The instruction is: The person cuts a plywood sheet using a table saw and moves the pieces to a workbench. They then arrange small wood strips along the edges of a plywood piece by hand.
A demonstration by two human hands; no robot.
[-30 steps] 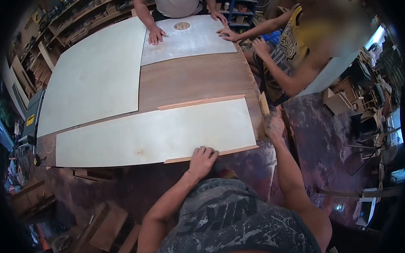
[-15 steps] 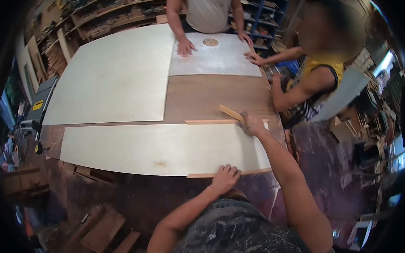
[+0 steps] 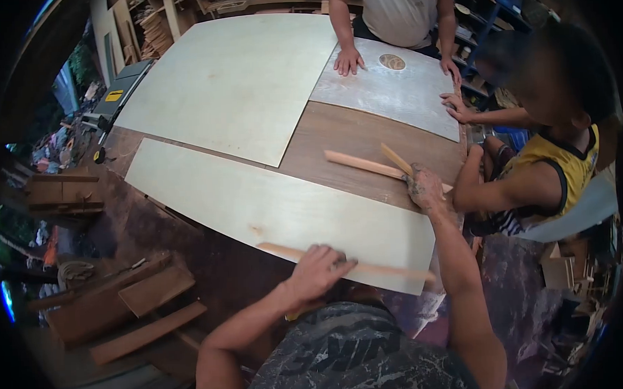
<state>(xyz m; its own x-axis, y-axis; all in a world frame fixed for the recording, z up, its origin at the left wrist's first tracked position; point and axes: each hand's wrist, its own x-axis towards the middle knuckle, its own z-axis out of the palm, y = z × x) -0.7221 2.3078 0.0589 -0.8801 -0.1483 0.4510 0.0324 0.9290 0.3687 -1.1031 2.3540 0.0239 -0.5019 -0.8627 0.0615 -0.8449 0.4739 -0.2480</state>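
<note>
A narrow wooden strip [image 3: 389, 268] runs under my left hand [image 3: 319, 271], whose fingers are wrapped round it over the near edge of a long pale plywood panel [image 3: 277, 196]. My right hand [image 3: 426, 189] is closed at the panel's far right side. From it juts a short yellowish wooden stick [image 3: 394, 157]. A longer wooden strip [image 3: 358, 163] also passes through or under the right fingers, above the brown board [image 3: 371, 131]; its exact contact is hidden.
A large pale panel [image 3: 232, 87] lies at the far left, beside a whitish board [image 3: 390, 89] with a round patch. One person [image 3: 401, 16] rests both hands there; another person [image 3: 537, 180] in yellow leans in at right. Wooden pieces [image 3: 157, 289] lie lower left.
Both long strips have come away from the panel's edges: my left hand has raised the near one, and the far one has shifted onto the brown board. The view has turned.
</note>
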